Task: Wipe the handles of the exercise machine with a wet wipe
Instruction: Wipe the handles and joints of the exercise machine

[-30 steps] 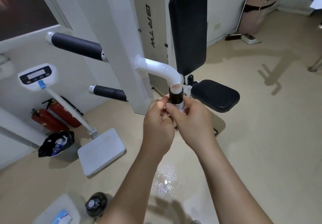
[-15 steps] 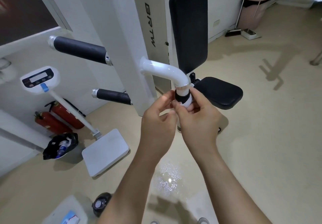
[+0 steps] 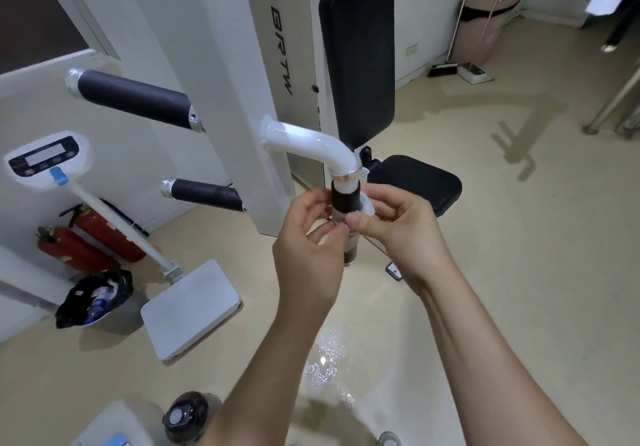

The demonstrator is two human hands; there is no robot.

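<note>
Both grips are held close around the hanging handle, the black one that points down from the bent white pipe. The right hand has its thumb and fingers pressed together on the wet wipe, which is pushed against the right side of that handle. The left hand is curled at the left side of the handle with its fingers partly apart; whether it is pinching a bit of the wipe cannot be told.

What could go wrong, as a guess: only a small piece of the wipe is seen, so it could slip off and be dropped on the floor. The back of the handle could be missed, because it is hidden from view. A wet-looking shiny patch is seen on the floor below the handle, and it could be slipped on.

Counted: three black handles are seen, the hanging one and two more to its left, the upper side handle and the lower side handle. One wipe is seen. Two hands are seen. Two black pads are seen just right of the handle, the back pad and the seat pad. Two red fire extinguishers lie far to its left.
</note>
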